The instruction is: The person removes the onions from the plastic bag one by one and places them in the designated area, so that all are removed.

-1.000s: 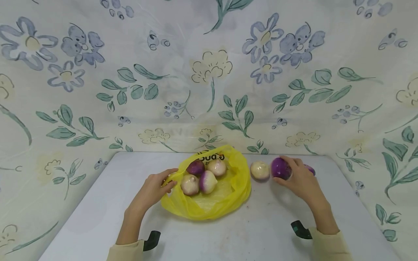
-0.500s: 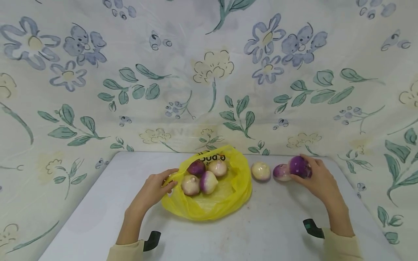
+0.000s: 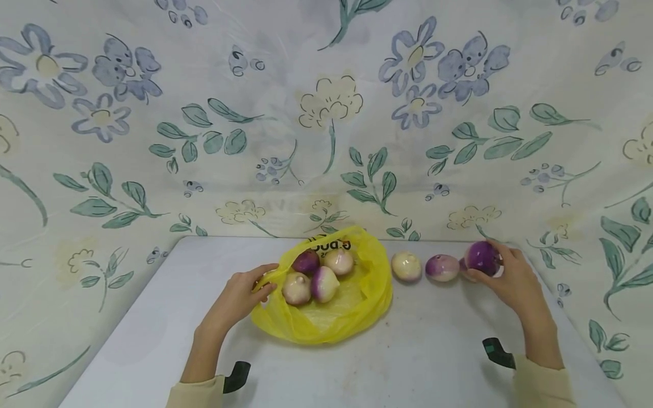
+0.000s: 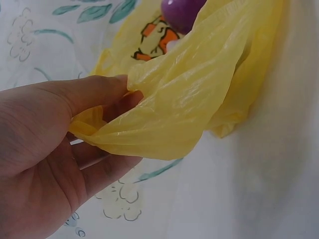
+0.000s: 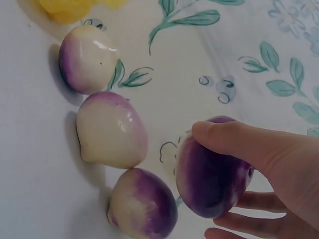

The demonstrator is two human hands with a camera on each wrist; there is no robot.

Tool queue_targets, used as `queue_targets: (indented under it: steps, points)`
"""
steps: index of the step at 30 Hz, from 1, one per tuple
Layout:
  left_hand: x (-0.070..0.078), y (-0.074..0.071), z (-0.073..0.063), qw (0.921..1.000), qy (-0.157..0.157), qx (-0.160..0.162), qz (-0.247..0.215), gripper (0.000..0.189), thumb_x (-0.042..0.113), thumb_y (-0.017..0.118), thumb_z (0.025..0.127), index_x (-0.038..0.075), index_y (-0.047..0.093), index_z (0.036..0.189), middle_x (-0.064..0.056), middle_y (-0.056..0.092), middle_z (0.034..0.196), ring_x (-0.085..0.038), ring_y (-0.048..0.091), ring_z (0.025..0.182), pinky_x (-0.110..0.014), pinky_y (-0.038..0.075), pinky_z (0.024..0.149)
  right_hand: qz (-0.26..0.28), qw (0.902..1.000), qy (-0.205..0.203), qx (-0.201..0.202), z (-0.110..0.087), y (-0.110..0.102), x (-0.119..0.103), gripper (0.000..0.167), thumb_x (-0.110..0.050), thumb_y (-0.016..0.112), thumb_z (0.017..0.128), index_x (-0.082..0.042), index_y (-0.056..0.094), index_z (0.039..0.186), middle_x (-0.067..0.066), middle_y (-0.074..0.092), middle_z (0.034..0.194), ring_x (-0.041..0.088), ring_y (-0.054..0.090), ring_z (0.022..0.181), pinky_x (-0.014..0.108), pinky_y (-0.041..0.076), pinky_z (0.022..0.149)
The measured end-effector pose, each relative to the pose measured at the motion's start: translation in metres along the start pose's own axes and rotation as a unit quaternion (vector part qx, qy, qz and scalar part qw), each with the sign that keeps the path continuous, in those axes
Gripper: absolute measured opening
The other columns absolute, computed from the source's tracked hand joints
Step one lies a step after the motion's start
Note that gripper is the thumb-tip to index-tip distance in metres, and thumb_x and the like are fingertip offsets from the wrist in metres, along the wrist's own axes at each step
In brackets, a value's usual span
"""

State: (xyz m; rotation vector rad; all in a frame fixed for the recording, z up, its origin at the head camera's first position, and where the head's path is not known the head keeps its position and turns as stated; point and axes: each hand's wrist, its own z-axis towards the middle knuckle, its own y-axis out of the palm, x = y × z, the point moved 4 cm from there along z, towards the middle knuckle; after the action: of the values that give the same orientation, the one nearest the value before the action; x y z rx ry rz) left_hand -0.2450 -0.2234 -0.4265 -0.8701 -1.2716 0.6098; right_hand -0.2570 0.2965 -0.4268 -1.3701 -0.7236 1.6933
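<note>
My right hand [image 3: 520, 283] grips a dark purple turnip [image 3: 482, 259] between thumb and fingers, at the right end of a row on the table. The right wrist view shows this held turnip [image 5: 212, 174] raised beside three others: a pale one [image 5: 89, 59], a pinkish-white one [image 5: 112, 129] and a purple-and-white one [image 5: 144, 204]. From the head, the held turnip partly covers the last in the row. My left hand [image 3: 234, 300] pinches the rim of a yellow plastic bag [image 3: 352, 326], whose mouth lies wide. Several turnips sit inside, among them a purple-and-white one [image 3: 324, 284].
A white table [image 3: 408, 357] bears the bag and the row of turnips. Behind it hangs a floral cloth [image 3: 285, 141], which also drapes down both sides. A dark wrist mount [image 3: 237, 377] shows at the left sleeve, another [image 3: 499, 352] at the right.
My right hand has carried the dark purple turnip rightward along the row, uncovering the turnip second from the bag. The left hand stays at the bag's rim.
</note>
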Motion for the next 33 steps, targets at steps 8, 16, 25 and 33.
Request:
queue_targets:
  steps: [8, 16, 25, 33]
  points:
    - [0.000, -0.001, 0.001, 1.0000, 0.000, 0.002, -0.002, 0.047, 0.017, 0.066, 0.094, 0.011, 0.054, 0.139, -0.001, 0.068, 0.083, -0.011, 0.059, 0.067, -0.020, 0.050, 0.066, -0.005, 0.9994, 0.011, 0.032, 0.000, -0.002, 0.017, 0.086, -0.033, 0.078, 0.083, -0.003, 0.033, 0.150, 0.043, 0.038, 0.134, 0.057, 0.047, 0.114, 0.072, 0.040, 0.091]
    - [0.000, -0.001, 0.002, 0.9999, 0.011, 0.006, -0.002, 0.046, 0.016, 0.066, 0.094, 0.011, 0.055, 0.138, -0.001, 0.068, 0.081, -0.010, 0.059, 0.066, -0.021, 0.050, 0.065, -0.011, 0.9980, 0.053, 0.033, -0.001, -0.003, 0.035, 0.086, -0.037, 0.073, 0.087, -0.004, 0.028, 0.152, 0.045, 0.034, 0.136, 0.064, 0.041, 0.118, 0.076, 0.036, 0.090]
    - [-0.001, -0.001, 0.001, 1.0000, 0.004, 0.002, -0.005, 0.046, 0.017, 0.066, 0.094, 0.011, 0.054, 0.138, -0.002, 0.068, 0.084, -0.011, 0.060, 0.067, -0.021, 0.050, 0.066, 0.003, 0.9960, 0.083, 0.034, -0.004, -0.003, 0.049, 0.087, -0.034, 0.072, 0.089, -0.004, 0.023, 0.154, 0.045, 0.029, 0.141, 0.064, 0.035, 0.125, 0.077, 0.031, 0.096]
    - [0.000, -0.001, 0.000, 1.0000, -0.001, 0.000, -0.007, 0.046, 0.018, 0.066, 0.094, 0.011, 0.055, 0.138, -0.002, 0.068, 0.084, -0.010, 0.059, 0.067, -0.020, 0.050, 0.065, -0.001, 0.9919, 0.127, 0.001, -0.005, 0.005, 0.066, 0.090, -0.030, 0.071, 0.089, -0.005, 0.016, 0.156, 0.044, 0.024, 0.144, 0.065, 0.031, 0.128, 0.077, 0.029, 0.096]
